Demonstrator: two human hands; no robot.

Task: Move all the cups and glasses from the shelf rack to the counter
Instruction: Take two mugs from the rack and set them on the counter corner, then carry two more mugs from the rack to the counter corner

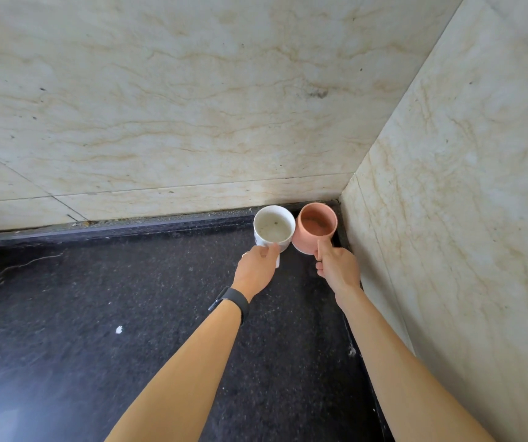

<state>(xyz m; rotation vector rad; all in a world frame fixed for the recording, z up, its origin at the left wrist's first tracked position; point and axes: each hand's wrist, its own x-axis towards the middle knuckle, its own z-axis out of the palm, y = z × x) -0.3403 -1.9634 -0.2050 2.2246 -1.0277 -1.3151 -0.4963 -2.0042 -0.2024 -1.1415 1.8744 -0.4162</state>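
My left hand (257, 269) grips the white cup (274, 228) by its handle, my right hand (339, 269) the pink cup (316, 226), side by side right of centre in the counter (128, 298) corner, probably saving space.

**Q:** Illumination status?
**A:** Bright, even and diffuse. The marble walls (192, 106) read pale and clear. The dark bench (96, 298) carries a soft bluish glare patch at its lower left corner.
**Q:** Shadows and focus?
**A:** Shadows are faint and soft-edged. The centre is sharp. Wide-angle distortion bends the wall seams and stretches my forearms (192, 362) toward the bottom edge.
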